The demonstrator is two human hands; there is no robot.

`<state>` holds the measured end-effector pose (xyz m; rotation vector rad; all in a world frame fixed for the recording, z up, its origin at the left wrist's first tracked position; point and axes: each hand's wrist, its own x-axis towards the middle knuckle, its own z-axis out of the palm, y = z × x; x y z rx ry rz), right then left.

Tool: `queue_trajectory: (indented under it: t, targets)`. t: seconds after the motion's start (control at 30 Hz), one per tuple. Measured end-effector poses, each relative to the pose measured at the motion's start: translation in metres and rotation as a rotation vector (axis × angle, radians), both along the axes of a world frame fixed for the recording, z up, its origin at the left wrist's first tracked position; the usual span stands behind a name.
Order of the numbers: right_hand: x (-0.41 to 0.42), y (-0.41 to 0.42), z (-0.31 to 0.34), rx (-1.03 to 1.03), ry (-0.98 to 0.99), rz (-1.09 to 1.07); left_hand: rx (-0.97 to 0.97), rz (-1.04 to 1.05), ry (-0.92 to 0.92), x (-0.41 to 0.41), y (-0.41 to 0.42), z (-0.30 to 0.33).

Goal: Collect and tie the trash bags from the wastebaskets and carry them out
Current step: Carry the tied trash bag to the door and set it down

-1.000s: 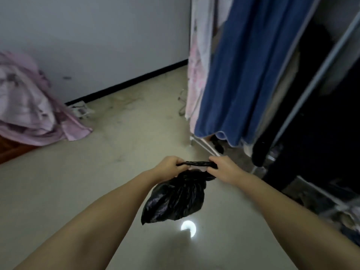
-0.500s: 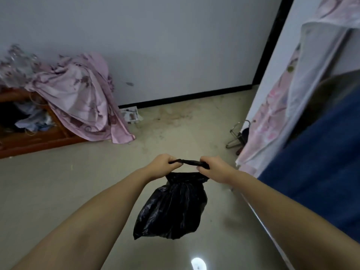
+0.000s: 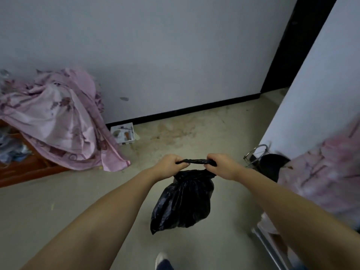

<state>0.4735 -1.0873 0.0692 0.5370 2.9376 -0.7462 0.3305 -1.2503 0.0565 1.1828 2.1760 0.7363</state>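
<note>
A small black trash bag (image 3: 183,203) hangs in front of me above the floor, its body bulging and its neck gathered. Its top is twisted into a thin black strip stretched level between my fists. My left hand (image 3: 169,164) is closed on the strip's left end. My right hand (image 3: 222,165) is closed on its right end. Both forearms reach in from the bottom of the head view. No wastebasket can be told for certain.
A pink floral sheet (image 3: 58,121) lies heaped over a wooden frame (image 3: 29,172) at the left. A small litter tray (image 3: 124,134) sits at the wall. A wire rack with a dark object (image 3: 270,164) stands right, beside pink cloth (image 3: 321,172). My shoe (image 3: 162,261) shows below.
The view has swung left, away from the blue hanging clothes toward the wall and pink sheet. Both hands have kept their grip on the bag's stretched top throughout.
</note>
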Motion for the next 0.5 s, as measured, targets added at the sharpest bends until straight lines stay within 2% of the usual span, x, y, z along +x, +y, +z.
queue_trajectory:
  t: [0.2,0.5]
  targets:
    - [-0.101,0.084,0.016,-0.038,0.048,-0.134,-0.001,-0.130,-0.019,-0.119,0.101,0.029]
    - [-0.210,0.239,-0.002,-0.044,0.043,-0.226,-0.019,-0.239,-0.023,-0.243,0.274,0.016]
